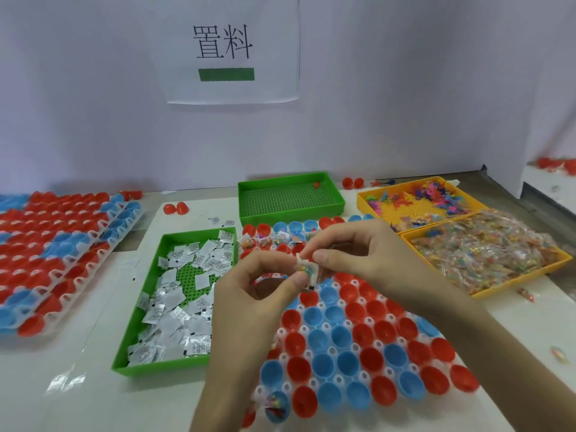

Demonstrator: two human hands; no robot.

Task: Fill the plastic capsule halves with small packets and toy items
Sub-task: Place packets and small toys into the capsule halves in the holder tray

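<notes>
A white holder tray (336,350) full of red and blue capsule halves (343,335) lies in front of me. Above its middle, my left hand (246,294) and my right hand (352,254) together pinch a small clear packet (307,269) with coloured bits inside and a white packet behind it. The far rows of the holder tray hold halves with packets in them (274,241). One blue half at the near left edge (276,403) also has a packet inside.
A green tray (131,357) of white packets sits left of the holder tray, and a green tray (291,198) holding one small piece stands behind. Yellow trays at right hold coloured toys (414,198) and clear packets (486,254). Another capsule sheet (56,254) lies far left.
</notes>
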